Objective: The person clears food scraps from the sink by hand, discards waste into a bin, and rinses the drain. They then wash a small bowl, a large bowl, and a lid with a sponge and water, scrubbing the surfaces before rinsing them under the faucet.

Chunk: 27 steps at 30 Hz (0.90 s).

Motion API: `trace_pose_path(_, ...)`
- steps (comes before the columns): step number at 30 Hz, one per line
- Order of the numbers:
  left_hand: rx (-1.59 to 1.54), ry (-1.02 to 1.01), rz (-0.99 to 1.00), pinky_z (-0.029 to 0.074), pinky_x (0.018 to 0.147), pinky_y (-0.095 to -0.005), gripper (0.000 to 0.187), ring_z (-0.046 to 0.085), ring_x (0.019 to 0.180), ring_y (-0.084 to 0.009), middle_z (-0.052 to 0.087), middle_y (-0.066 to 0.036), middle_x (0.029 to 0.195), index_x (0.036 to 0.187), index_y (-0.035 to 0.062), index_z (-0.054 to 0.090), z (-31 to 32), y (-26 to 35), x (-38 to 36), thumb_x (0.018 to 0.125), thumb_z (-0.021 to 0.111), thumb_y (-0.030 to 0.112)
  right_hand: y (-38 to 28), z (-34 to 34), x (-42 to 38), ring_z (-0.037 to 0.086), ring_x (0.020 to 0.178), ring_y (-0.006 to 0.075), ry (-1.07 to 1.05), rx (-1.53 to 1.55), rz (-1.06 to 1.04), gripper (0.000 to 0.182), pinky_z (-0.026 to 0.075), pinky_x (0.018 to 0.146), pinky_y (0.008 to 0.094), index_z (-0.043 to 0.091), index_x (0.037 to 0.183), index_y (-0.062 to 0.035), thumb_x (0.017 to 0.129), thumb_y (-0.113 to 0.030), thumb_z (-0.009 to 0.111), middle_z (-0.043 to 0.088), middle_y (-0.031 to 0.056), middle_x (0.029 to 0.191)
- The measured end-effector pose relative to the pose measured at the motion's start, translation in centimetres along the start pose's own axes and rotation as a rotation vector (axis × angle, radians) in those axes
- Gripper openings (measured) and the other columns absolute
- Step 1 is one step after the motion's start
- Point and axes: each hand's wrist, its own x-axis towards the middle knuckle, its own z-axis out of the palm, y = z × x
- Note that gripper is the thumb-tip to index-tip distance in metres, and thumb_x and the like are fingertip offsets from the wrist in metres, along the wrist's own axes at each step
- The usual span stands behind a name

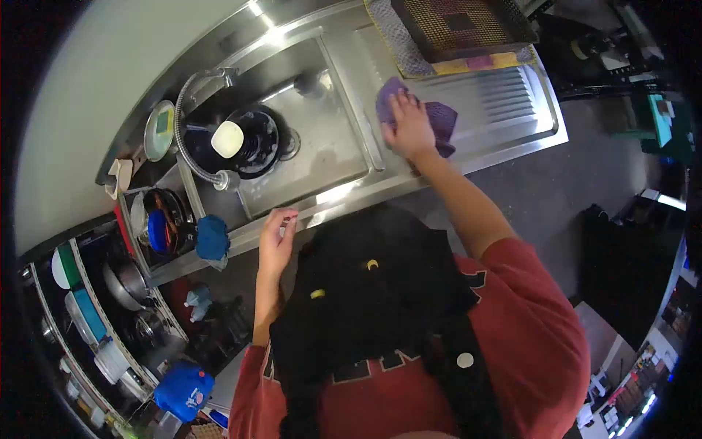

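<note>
My right hand (pixel 411 126) presses on a purple cloth (pixel 442 123), which lies bunched on the steel drainboard (pixel 468 99) to the right of the sink basin. The fingers reach over the cloth and cover part of it. Close to the sink's front edge, my left hand (pixel 276 240) hovers with fingers loosely bent and thumb apart, nothing visible in it. In the sink basin (pixel 329 139) sits a round black pan (pixel 257 154). A small white dish (pixel 227 139) shows over the pan's left side.
A flexible faucet (pixel 185 132) arches over the basin's left side. At the drainboard's back, a dark mesh-bottomed tray (pixel 461 25) rests on a folded towel (pixel 398 44). A blue cloth (pixel 212 238) hangs over the left counter edge. Shelves with pans (pixel 126 284) stand at left.
</note>
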Motion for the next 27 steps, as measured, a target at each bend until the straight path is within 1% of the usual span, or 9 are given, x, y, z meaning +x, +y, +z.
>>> trace_pose_path(2,-0.010,-0.013,0.016,0.048,0.079,-0.0311,0.011,0.061,0.090,-0.0243,0.062,-0.012,0.099,0.100,-0.0003,0.061,0.1,-0.2,0.7,0.090,0.056,0.003,-2.2,0.4,0.3,0.027,0.141,0.0385,-0.068,0.023,-0.068,0.070,0.020,0.115,0.0532,0.036,0.143,0.0007,0.086,-0.035,0.055,0.033,0.0227,0.150)
trace_pose_path(5,0.041,-0.039,0.024,0.048,0.079,-0.0318,0.011,0.061,0.090,-0.0257,0.062,-0.013,0.096,0.099,-0.0009,0.062,0.2,0.0,1.4,0.090,0.057,0.003,-4.4,1.4,-1.1,0.033,0.136,0.0396,0.012,0.121,-0.233,0.067,0.025,0.113,0.0520,0.042,0.138,0.0027,0.083,-0.030,0.059,0.036,0.0225,0.147)
trace_pose_path(8,0.044,-0.037,0.035,0.048,0.080,-0.0336,0.011,0.062,0.091,-0.0289,0.063,-0.014,0.095,0.098,-0.0007,0.062,0.1,-0.1,2.3,0.089,0.057,0.003,-6.4,1.1,-3.2,0.031,0.138,0.0396,-0.134,0.207,-0.347,0.062,0.024,0.113,0.0521,0.045,0.136,0.0011,0.083,-0.026,0.061,0.037,0.0195,0.147)
trace_pose_path(14,0.042,-0.003,0.035,0.048,0.081,-0.0369,0.011,0.062,0.093,-0.0342,0.064,-0.016,0.096,0.097,0.0010,0.063,-1.4,-1.8,2.6,0.088,0.058,0.003,-6.5,-0.5,-7.5,0.026,0.141,0.0392,-0.299,0.296,-0.293,0.063,0.024,0.113,0.0540,0.041,0.140,-0.0056,0.084,-0.024,0.061,0.033,0.0174,0.150)
trace_pose_path(20,0.053,0.023,-0.126,0.048,0.081,-0.0374,0.011,0.061,0.093,-0.0362,0.064,-0.016,0.096,0.097,0.0009,0.062,-3.2,-3.4,1.1,0.087,0.059,0.003,-8.3,1.7,0.3,0.027,0.140,0.0394,-0.171,0.114,-0.147,0.073,0.023,0.113,0.0552,0.033,0.146,-0.0099,0.081,-0.025,0.063,0.029,0.0181,0.153)
trace_pose_path(22,0.098,0.071,-0.084,0.048,0.081,-0.0376,0.011,0.061,0.093,-0.0365,0.063,-0.016,0.095,0.098,0.0008,0.062,-3.6,-3.8,1.0,0.087,0.059,0.003,-7.8,3.7,4.5,0.027,0.140,0.0401,-0.074,0.084,-0.152,0.076,0.022,0.113,0.0554,0.031,0.147,-0.0087,0.082,-0.035,0.060,0.027,0.0186,0.153)
trace_pose_path(24,0.070,0.083,-0.132,0.048,0.080,-0.0377,0.011,0.061,0.093,-0.0363,0.063,-0.016,0.096,0.098,0.0008,0.062,-3.9,-4.5,0.8,0.087,0.059,0.003,-7.8,5.3,9.5,0.026,0.140,0.0407,-0.037,0.026,-0.107,0.075,0.020,0.114,0.0553,0.030,0.149,-0.0096,0.084,-0.039,0.056,0.027,0.0184,0.153)
trace_pose_path(26,0.047,0.101,-0.180,0.048,0.080,-0.0377,0.011,0.061,0.092,-0.0362,0.063,-0.016,0.096,0.098,0.0009,0.062,-4.3,-5.0,0.4,0.087,0.059,0.003,-7.0,7.7,14.6,0.031,0.137,0.0386,0.084,-0.018,-0.148,0.072,0.024,0.112,0.0561,0.030,0.149,-0.0117,0.086,-0.036,0.055,0.030,0.0179,0.153)
trace_pose_path(27,0.102,0.109,-0.150,0.048,0.080,-0.0379,0.011,0.061,0.092,-0.0361,0.063,-0.016,0.096,0.098,0.0007,0.061,-4.6,-5.2,0.2,0.087,0.059,0.003,-7.0,8.5,17.2,0.028,0.140,0.0370,0.048,-0.050,-0.111,0.072,0.022,0.113,0.0558,0.030,0.149,-0.0137,0.086,-0.040,0.053,0.029,0.0164,0.154)
